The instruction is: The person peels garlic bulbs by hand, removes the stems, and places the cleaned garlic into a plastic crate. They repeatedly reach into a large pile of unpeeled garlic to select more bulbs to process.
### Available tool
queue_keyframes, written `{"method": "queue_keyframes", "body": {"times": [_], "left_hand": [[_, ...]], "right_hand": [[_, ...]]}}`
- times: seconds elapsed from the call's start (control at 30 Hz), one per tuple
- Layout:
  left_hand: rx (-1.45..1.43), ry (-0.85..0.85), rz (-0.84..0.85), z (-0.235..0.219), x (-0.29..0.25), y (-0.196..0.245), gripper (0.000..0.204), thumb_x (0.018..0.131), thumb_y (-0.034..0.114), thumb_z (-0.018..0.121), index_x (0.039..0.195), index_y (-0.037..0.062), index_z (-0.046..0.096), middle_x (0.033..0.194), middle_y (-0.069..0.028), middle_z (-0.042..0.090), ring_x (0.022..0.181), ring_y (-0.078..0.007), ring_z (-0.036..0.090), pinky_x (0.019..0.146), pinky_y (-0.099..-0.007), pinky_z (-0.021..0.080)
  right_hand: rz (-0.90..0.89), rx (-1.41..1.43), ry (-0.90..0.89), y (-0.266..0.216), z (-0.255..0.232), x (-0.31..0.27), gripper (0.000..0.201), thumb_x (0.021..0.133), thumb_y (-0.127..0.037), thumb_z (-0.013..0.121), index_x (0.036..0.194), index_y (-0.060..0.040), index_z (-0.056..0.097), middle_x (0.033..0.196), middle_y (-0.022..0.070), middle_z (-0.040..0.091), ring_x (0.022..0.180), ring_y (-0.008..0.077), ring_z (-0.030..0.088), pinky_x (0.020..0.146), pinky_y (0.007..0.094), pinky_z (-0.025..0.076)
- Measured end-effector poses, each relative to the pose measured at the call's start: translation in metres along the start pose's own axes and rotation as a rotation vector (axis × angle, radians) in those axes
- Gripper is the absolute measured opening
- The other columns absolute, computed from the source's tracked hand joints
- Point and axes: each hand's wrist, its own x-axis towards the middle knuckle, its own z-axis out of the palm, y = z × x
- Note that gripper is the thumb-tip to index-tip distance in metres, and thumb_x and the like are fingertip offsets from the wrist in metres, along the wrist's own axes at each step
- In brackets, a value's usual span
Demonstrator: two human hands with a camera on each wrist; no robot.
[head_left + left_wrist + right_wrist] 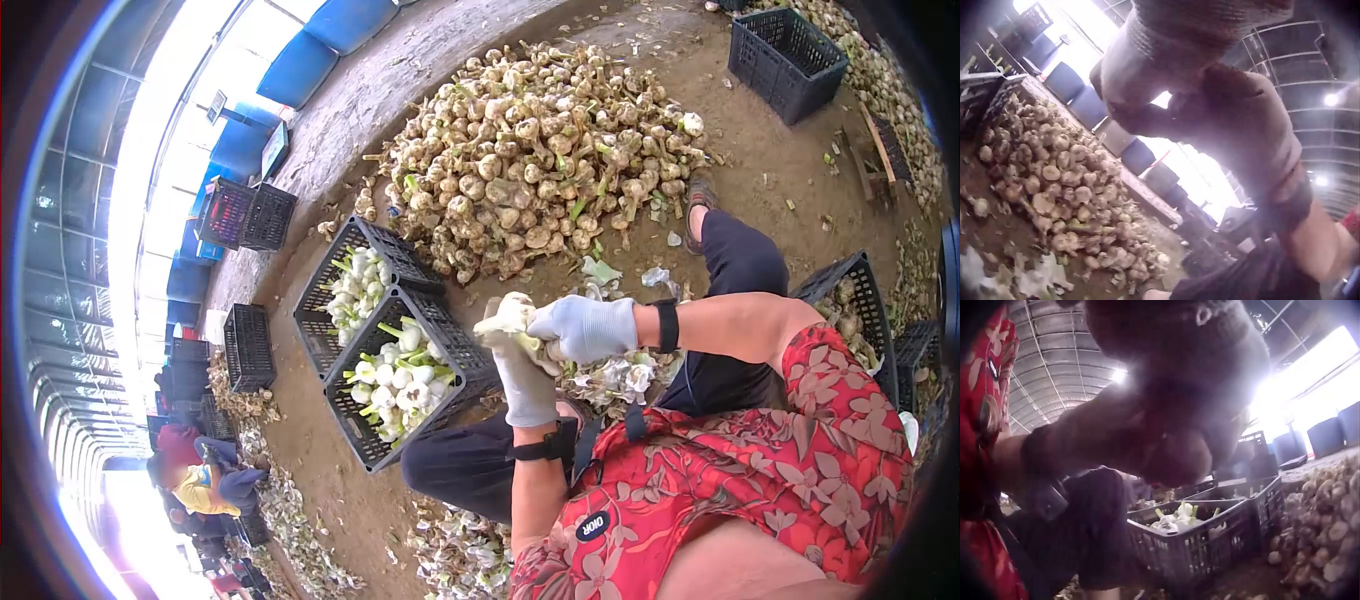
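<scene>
Both hands wear pale knit gloves and meet in front of the body. In the head view, my left hand (525,385) holds a whitish garlic bulb (512,314) up from below. Fingers of my right hand (588,328) curl against the same bulb from the right, with loose pale skin at their edge. Close by on the left, a black crate (440,425) holds white, cleaned garlic bulbs (400,378) with green stems. In both wrist views the gloves look dark against the light and hide the bulb.
Ahead lies a big heap of unpeeled garlic (540,150). A second black crate (318,290) of cleaned bulbs adjoins the first. Shed skins (625,380) litter the ground between the legs. Another crate (845,290) stands at the right. A person (205,480) sits far left.
</scene>
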Motion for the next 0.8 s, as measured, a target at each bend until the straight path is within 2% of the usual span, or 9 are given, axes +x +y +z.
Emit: {"method": "queue_keyframes", "body": {"times": [0.2,0.37,0.4,0.5,0.53,0.57,0.63,0.7,0.8], "left_hand": [[0.175,0.135,0.015,-0.011,0.008,-0.001,0.049,0.096,0.048,0.052,0.121,0.0066,0.048,0.104,-0.0055,0.058,0.093,-0.0187,0.061,0.079,-0.0329,0.053],[-0.211,-0.026,-0.073,-0.02,0.012,0.004,0.04,0.094,0.038,0.057,0.12,0.0092,0.049,0.091,-0.0033,0.057,0.064,-0.0108,0.049,0.052,-0.0247,0.04],[-0.255,-0.036,-0.04,-0.014,0.013,0.007,0.046,0.095,0.049,0.052,0.11,0.0052,0.056,0.089,-0.0066,0.061,0.054,-0.008,0.03,0.044,-0.0207,0.026],[-0.392,-0.165,-0.077,-0.016,0.003,0.02,0.044,0.096,0.044,0.048,0.11,0.0041,0.057,0.085,-0.0056,0.058,0.053,-0.0094,0.033,0.043,-0.0228,0.026],[-0.307,-0.091,-0.035,-0.015,0.001,0.021,0.044,0.096,0.044,0.048,0.113,0.0037,0.055,0.087,-0.0061,0.058,0.054,-0.01,0.036,0.044,-0.0235,0.029],[-0.223,-0.019,0.011,-0.013,0.001,0.021,0.045,0.096,0.043,0.047,0.116,0.0033,0.054,0.089,-0.0067,0.059,0.055,-0.0106,0.038,0.046,-0.0243,0.032],[-0.026,0.095,0.14,-0.007,0.001,0.019,0.048,0.097,0.042,0.047,0.123,0.0029,0.05,0.093,-0.0072,0.059,0.061,-0.012,0.044,0.052,-0.0261,0.038],[0.198,0.166,0.294,0.002,0.0,0.014,0.052,0.098,0.043,0.046,0.131,0.0029,0.045,0.097,-0.0069,0.058,0.07,-0.0137,0.05,0.06,-0.0281,0.044],[0.232,0.17,0.248,0.025,-0.009,0.016,0.057,0.099,0.044,0.046,0.138,0.0028,0.039,0.106,-0.0073,0.056,0.088,-0.0156,0.053,0.076,-0.0292,0.046]], "right_hand": [[0.309,0.925,-0.116,-0.008,-0.025,-0.007,0.009,0.086,-0.01,0.063,0.09,-0.0015,0.065,0.073,0.0043,0.063,0.062,0.0106,0.061,0.057,0.0253,0.049],[0.313,1.214,0.152,-0.003,-0.051,-0.01,0.017,0.088,-0.016,0.064,0.09,0.0003,0.063,0.066,0.0068,0.065,0.058,0.0126,0.063,0.05,0.024,0.049],[0.265,1.121,0.335,-0.003,-0.061,-0.009,0.016,0.089,-0.016,0.063,0.09,0.0001,0.064,0.067,0.007,0.065,0.059,0.0131,0.063,0.05,0.0249,0.049],[0.188,0.76,0.339,0.005,-0.102,-0.008,0.015,0.088,-0.016,0.063,0.092,-0.0016,0.066,0.073,0.0083,0.067,0.063,0.0146,0.065,0.054,0.0291,0.05],[0.068,-0.012,0.221,0.007,-0.109,-0.003,0.021,0.085,-0.024,0.067,0.094,-0.0054,0.069,0.078,0.0076,0.068,0.071,0.0202,0.068,0.061,0.0333,0.052],[0.191,-0.432,0.106,0.003,-0.105,-0.007,0.034,0.082,-0.033,0.069,0.107,-0.0093,0.068,0.094,0.0102,0.069,0.086,0.0257,0.069,0.071,0.0371,0.054],[0.272,-0.615,0.092,-0.01,-0.081,-0.007,0.047,0.078,-0.036,0.071,0.115,-0.0085,0.062,0.103,0.0143,0.065,0.088,0.0318,0.066,0.074,0.0385,0.053],[0.131,-0.274,0.13,-0.018,-0.061,-0.005,0.056,0.076,-0.041,0.074,0.118,-0.0063,0.059,0.105,0.0157,0.063,0.094,0.0308,0.065,0.079,0.0384,0.052],[0.073,-0.103,0.332,-0.012,-0.026,0.003,0.045,0.076,-0.028,0.076,0.111,-0.0036,0.061,0.101,0.0154,0.064,0.089,0.0297,0.065,0.076,0.0374,0.052]]}}
